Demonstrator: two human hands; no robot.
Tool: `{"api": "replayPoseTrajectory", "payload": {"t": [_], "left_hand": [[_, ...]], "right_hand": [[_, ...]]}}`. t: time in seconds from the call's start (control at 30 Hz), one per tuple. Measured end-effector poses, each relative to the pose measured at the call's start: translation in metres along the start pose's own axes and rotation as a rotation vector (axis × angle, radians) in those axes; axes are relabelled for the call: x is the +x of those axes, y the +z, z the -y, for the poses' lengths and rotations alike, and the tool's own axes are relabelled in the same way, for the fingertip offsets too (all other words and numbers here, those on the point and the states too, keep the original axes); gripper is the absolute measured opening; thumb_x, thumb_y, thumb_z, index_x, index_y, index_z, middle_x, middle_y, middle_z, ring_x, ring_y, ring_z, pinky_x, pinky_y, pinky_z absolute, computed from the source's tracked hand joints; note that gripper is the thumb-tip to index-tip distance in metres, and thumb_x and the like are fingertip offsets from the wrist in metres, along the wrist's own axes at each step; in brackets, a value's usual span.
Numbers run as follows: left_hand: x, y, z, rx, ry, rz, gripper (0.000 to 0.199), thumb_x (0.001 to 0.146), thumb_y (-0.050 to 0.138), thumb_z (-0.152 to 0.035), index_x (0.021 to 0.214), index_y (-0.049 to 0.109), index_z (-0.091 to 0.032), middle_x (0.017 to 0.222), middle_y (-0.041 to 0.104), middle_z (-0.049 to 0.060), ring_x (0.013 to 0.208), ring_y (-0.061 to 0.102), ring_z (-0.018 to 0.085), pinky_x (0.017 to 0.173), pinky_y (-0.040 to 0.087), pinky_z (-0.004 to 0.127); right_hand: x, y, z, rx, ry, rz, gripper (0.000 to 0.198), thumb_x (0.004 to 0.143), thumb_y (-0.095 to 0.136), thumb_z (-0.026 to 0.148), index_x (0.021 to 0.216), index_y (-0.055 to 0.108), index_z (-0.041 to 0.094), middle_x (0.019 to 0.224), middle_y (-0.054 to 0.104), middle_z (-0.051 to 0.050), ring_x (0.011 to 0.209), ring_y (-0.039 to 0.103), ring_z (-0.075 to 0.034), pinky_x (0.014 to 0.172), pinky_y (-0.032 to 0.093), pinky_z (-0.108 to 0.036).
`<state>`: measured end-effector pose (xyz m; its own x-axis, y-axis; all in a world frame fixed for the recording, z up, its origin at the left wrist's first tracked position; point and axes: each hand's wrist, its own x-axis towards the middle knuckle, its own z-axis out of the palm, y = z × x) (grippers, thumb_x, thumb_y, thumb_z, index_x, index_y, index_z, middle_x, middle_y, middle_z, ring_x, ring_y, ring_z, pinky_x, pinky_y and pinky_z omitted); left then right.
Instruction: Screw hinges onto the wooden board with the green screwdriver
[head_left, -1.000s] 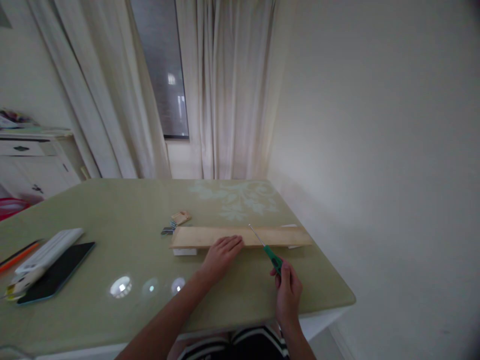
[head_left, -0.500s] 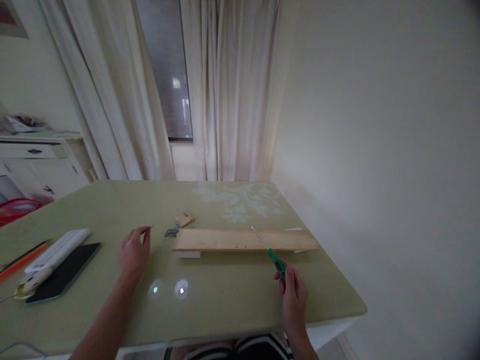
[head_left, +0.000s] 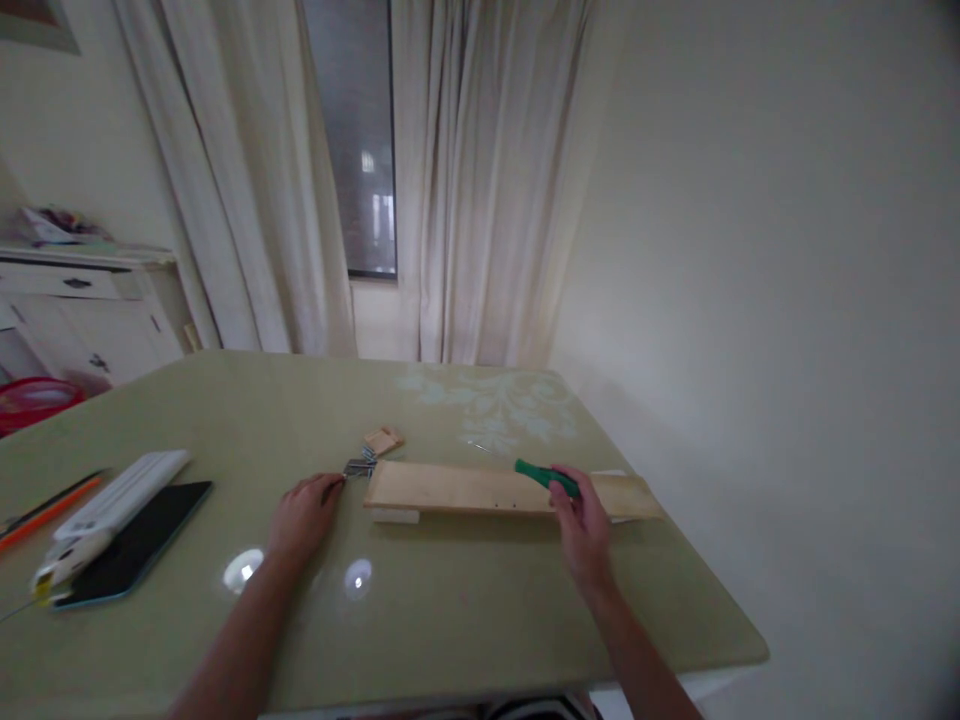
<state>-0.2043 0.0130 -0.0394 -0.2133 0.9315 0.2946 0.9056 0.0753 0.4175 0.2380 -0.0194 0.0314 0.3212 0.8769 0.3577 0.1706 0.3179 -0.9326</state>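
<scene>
My right hand [head_left: 583, 520] is closed round the green handle of a screwdriver [head_left: 541, 476], held above the wooden board [head_left: 450, 487]. Its thin shaft points left and away, with the tip past the board's far edge. Two small dark holes show near the board's front edge. My left hand [head_left: 306, 512] rests low at the left, fingers pinched together at the small metal pieces [head_left: 358, 467], which look like hinges. Whatever lies between those fingertips is too small to make out. Just beyond is a small wooden piece [head_left: 383, 439].
White blocks [head_left: 395, 516] lie under the board. On the left are a power strip [head_left: 124, 500], a dark flat tablet-like thing [head_left: 150, 545] and an orange-handled tool [head_left: 49, 512]. A wall [head_left: 750, 400] borders the table's right side.
My left hand has moved right to the metal pieces. My right hand has lifted forward over the board, and the screwdriver has swung flatter, pointing left. The view has shifted slightly.
</scene>
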Motion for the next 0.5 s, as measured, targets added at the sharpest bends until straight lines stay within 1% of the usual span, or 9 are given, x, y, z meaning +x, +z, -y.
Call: {"api": "replayPoseTrajectory", "payload": {"t": [0.03,0.1,0.17,0.23,0.3,0.37,0.43,0.5], "left_hand": [[-0.001,0.001,0.001,-0.008,-0.009,0.007,0.045,0.099,0.039,-0.042,0.113,0.078,-0.024,0.124,0.078,0.010,0.114,0.073,0.031,0.103,0.054,0.041],[-0.002,0.002,0.003,-0.024,-0.030,0.016,0.046,0.099,0.039,-0.042,0.117,0.078,-0.025,0.129,0.077,0.009,0.116,0.073,0.031,0.105,0.054,0.041],[-0.004,0.002,0.003,-0.042,-0.041,0.021,0.046,0.099,0.040,-0.041,0.119,0.078,-0.025,0.131,0.076,0.008,0.119,0.072,0.030,0.108,0.053,0.040],[-0.005,0.002,0.003,-0.059,-0.043,0.020,0.046,0.098,0.040,-0.040,0.120,0.077,-0.024,0.133,0.076,0.007,0.120,0.072,0.029,0.109,0.052,0.039],[-0.006,0.002,0.002,-0.072,-0.044,0.012,0.046,0.098,0.039,-0.040,0.120,0.077,-0.024,0.132,0.076,0.008,0.120,0.072,0.028,0.109,0.053,0.039],[-0.007,0.001,0.001,-0.081,-0.046,-0.001,0.047,0.099,0.037,-0.041,0.119,0.076,-0.023,0.130,0.077,0.009,0.118,0.073,0.028,0.107,0.055,0.039],[-0.007,0.000,-0.001,-0.091,-0.046,-0.016,0.047,0.099,0.036,-0.041,0.117,0.075,-0.023,0.127,0.077,0.010,0.116,0.073,0.028,0.105,0.055,0.038],[-0.007,-0.001,-0.002,-0.102,-0.044,-0.025,0.046,0.098,0.037,-0.041,0.116,0.075,-0.022,0.124,0.078,0.010,0.114,0.074,0.027,0.104,0.056,0.038]], "right_hand": [[0.020,0.014,0.004,-0.006,0.002,0.073,0.058,0.087,0.072,0.066,0.122,0.071,0.020,0.088,0.070,-0.004,0.073,0.059,-0.018,0.061,0.045,-0.029],[0.061,0.048,0.009,-0.019,0.025,0.220,0.050,0.090,0.073,0.061,0.122,0.069,0.022,0.100,0.071,-0.005,0.082,0.063,-0.018,0.068,0.050,-0.029],[0.097,0.086,0.010,-0.049,0.100,0.396,0.037,0.097,0.070,0.050,0.118,0.068,0.020,0.101,0.071,-0.004,0.082,0.065,-0.017,0.072,0.055,-0.031],[0.122,0.124,0.006,-0.088,0.204,0.550,0.032,0.103,0.066,0.043,0.120,0.067,0.017,0.109,0.070,-0.005,0.087,0.068,-0.017,0.077,0.060,-0.035],[0.136,0.159,0.001,-0.129,0.314,0.676,0.033,0.103,0.066,0.041,0.125,0.066,0.017,0.119,0.070,-0.008,0.096,0.070,-0.020,0.083,0.062,-0.039],[0.142,0.188,-0.005,-0.163,0.400,0.784,0.035,0.103,0.066,0.041,0.129,0.065,0.018,0.126,0.068,-0.009,0.104,0.070,-0.022,0.089,0.062,-0.043],[0.143,0.212,-0.009,-0.190,0.457,0.870,0.036,0.102,0.067,0.040,0.131,0.065,0.018,0.130,0.067,-0.010,0.109,0.069,-0.024,0.092,0.061,-0.045],[0.140,0.232,-0.010,-0.201,0.476,0.926,0.037,0.102,0.067,0.040,0.132,0.064,0.018,0.132,0.066,-0.010,0.111,0.069,-0.024,0.093,0.061,-0.046]]}}
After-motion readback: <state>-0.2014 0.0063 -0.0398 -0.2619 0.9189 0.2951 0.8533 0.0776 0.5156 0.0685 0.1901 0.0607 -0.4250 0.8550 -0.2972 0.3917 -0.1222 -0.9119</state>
